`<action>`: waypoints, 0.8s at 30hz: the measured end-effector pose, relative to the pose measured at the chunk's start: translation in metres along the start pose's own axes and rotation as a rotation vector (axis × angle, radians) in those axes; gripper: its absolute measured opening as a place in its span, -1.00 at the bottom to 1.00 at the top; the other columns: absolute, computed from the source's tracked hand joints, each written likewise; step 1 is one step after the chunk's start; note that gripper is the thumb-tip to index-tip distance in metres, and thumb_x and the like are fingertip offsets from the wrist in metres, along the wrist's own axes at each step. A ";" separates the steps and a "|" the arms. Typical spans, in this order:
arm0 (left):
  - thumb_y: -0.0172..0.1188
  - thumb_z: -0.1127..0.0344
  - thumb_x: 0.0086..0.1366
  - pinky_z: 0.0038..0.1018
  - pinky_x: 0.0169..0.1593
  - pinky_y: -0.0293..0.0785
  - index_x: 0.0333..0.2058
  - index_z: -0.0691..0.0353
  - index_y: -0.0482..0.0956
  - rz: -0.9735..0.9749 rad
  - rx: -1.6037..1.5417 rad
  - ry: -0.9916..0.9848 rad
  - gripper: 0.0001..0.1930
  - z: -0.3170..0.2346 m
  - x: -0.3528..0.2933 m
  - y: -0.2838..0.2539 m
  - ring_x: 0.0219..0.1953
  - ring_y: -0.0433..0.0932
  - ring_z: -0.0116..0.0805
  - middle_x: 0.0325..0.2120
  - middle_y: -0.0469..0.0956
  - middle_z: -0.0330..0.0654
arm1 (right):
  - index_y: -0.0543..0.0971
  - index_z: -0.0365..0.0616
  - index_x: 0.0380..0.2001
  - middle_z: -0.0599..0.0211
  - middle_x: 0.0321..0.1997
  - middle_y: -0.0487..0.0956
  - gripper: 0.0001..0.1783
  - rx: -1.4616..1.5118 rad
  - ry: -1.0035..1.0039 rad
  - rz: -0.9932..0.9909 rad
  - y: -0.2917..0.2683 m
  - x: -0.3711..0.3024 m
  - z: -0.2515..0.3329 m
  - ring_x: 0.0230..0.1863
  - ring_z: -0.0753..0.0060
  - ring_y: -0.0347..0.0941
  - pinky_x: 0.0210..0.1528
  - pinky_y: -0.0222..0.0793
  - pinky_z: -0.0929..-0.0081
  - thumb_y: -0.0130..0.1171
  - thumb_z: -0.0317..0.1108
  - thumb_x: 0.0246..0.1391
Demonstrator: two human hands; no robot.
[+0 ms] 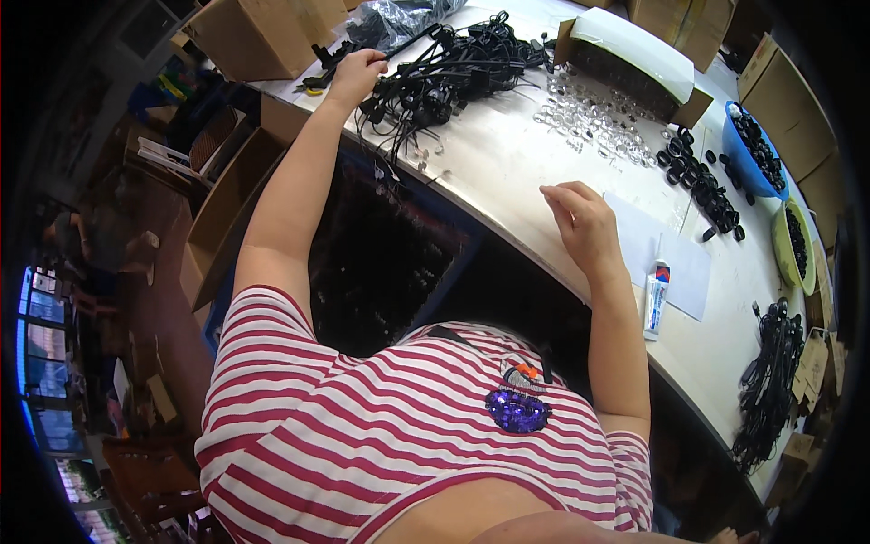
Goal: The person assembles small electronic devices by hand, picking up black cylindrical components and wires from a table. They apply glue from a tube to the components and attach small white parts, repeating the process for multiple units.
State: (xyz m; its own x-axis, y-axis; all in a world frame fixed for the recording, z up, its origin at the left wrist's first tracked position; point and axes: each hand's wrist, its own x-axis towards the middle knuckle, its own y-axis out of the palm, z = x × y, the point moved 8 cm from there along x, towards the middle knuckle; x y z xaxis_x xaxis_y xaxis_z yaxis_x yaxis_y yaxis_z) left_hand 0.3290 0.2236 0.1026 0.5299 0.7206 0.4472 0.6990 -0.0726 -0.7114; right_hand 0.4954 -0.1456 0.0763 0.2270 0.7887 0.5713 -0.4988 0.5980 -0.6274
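Note:
My left hand (356, 78) reaches to the far left of the table, its fingers closed at the edge of a pile of tangled black cables (471, 68). A thin black cable (410, 45) runs from its fingertips. My right hand (584, 227) hovers over the table's front part with thumb and forefinger brought together. Whatever might be between those fingertips is too small to make out. Beside that hand lie a white sheet of paper (684, 276) and a white, blue and red glue tube (656, 299). Clear round lenses (598, 122) are scattered beyond it.
Black rings (702, 186) lie on the right, near a blue basin (757, 150) and a yellow-green basin (794, 247) of black parts. Bundled black cables (770, 381) lie at the right edge. A lidded box (634, 59) and a cardboard box (258, 41) stand at the back.

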 end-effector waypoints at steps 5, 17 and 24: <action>0.08 0.36 0.15 -0.64 -0.38 0.37 -0.18 0.40 0.48 0.043 -0.117 -0.043 -0.71 0.001 -0.006 0.007 -0.50 0.45 -0.56 -0.44 0.57 -0.20 | 0.58 -0.13 -0.42 0.29 -0.42 0.54 -0.90 0.003 0.030 0.014 0.003 0.000 -0.004 -0.42 0.25 0.47 -0.36 0.39 0.44 0.12 -0.48 -0.07; 0.13 0.36 0.09 -0.61 -0.39 0.41 -0.23 0.31 0.54 0.059 -0.117 -0.053 -0.75 0.005 0.004 0.010 -0.54 0.47 -0.54 -0.49 0.58 -0.22 | 0.58 -0.12 -0.42 0.28 -0.42 0.54 -0.90 -0.014 0.050 0.041 0.007 0.001 -0.006 -0.40 0.24 0.47 -0.36 0.39 0.44 0.11 -0.46 -0.06; 0.11 0.35 0.14 -0.72 -0.52 0.27 -0.20 0.30 0.49 0.210 -0.272 -0.219 -0.75 -0.015 -0.012 0.009 -0.53 0.38 -0.68 -0.48 0.53 -0.33 | 0.58 -0.14 -0.41 0.26 -0.42 0.54 -0.90 0.026 0.067 0.060 0.009 0.001 -0.006 -0.41 0.25 0.47 -0.36 0.38 0.45 0.11 -0.46 -0.05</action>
State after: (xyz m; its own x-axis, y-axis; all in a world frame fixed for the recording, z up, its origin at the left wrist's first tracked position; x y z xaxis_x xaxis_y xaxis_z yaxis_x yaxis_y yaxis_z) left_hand 0.3363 0.2044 0.0985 0.5807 0.7982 0.1604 0.7034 -0.3927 -0.5925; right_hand 0.4955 -0.1388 0.0677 0.2509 0.8312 0.4961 -0.5343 0.5463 -0.6451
